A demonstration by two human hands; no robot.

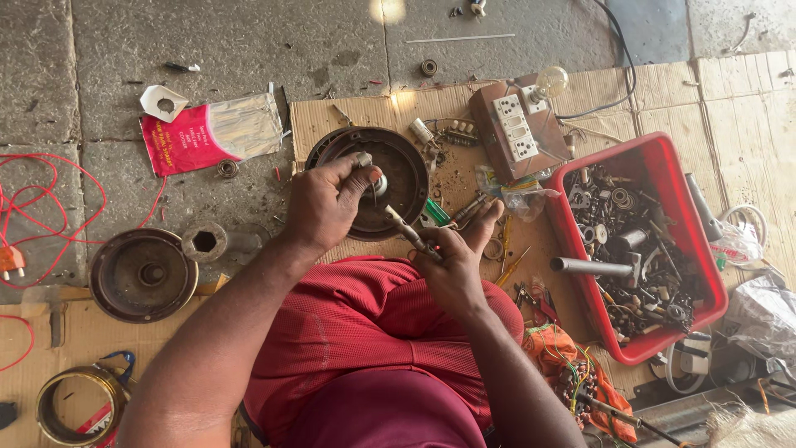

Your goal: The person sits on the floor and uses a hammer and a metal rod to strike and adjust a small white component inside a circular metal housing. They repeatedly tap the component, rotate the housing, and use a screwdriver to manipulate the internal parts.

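My left hand (325,202) pinches the metal shaft (370,172) that sticks up from the middle of a dark round motor housing (408,166) on the cardboard. My right hand (458,259) holds a slim tool with a light handle (405,228), its tip angled toward the housing's centre. Both hands work above my red-clad lap (365,332).
A red tray (663,158) of metal parts and a pipe sits at right. A wooden board with switches and a lit bulb (521,124) lies behind. Another round housing (143,275), a copper winding ring (79,405), red wires (50,199) and a pink packet (186,141) lie at left.
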